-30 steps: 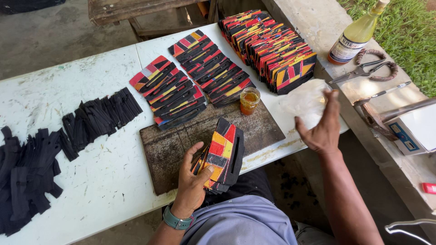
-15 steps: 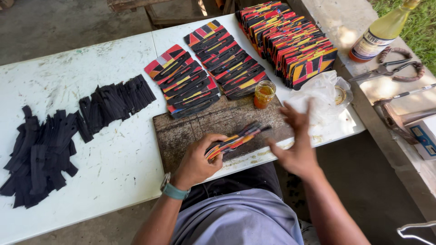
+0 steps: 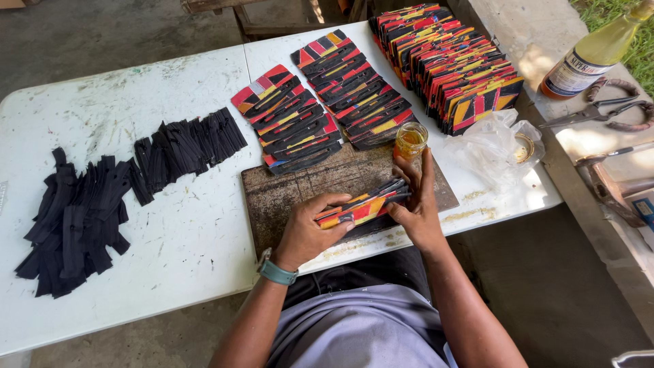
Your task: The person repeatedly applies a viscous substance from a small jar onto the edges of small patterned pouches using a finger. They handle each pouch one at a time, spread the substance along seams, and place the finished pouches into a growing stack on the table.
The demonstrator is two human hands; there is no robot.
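Note:
My left hand (image 3: 306, 230) and my right hand (image 3: 417, 204) both hold a flat woven piece (image 3: 364, 204) in black, red, yellow and orange, pressed onto a dark worn board (image 3: 293, 187) at the table's near edge. The left hand grips its left end, the right hand its right end. A small glass jar of amber liquid (image 3: 411, 140) stands just beyond my right fingers. Beyond the board lie two fanned rows of similar woven pieces (image 3: 293, 123) (image 3: 355, 88), and a taller stack of them (image 3: 449, 65) at the far right.
Black strips lie in two heaps on the white table (image 3: 170, 225), one at the far left (image 3: 75, 218) and one nearer the middle (image 3: 184, 146). A crumpled clear plastic bag (image 3: 494, 143), a yellow bottle (image 3: 593, 54), scissors (image 3: 599, 112) sit to the right.
The woven piece was held upright in my left hand and now lies flat on the board. My right hand came in from the plastic bag and took hold of its right end.

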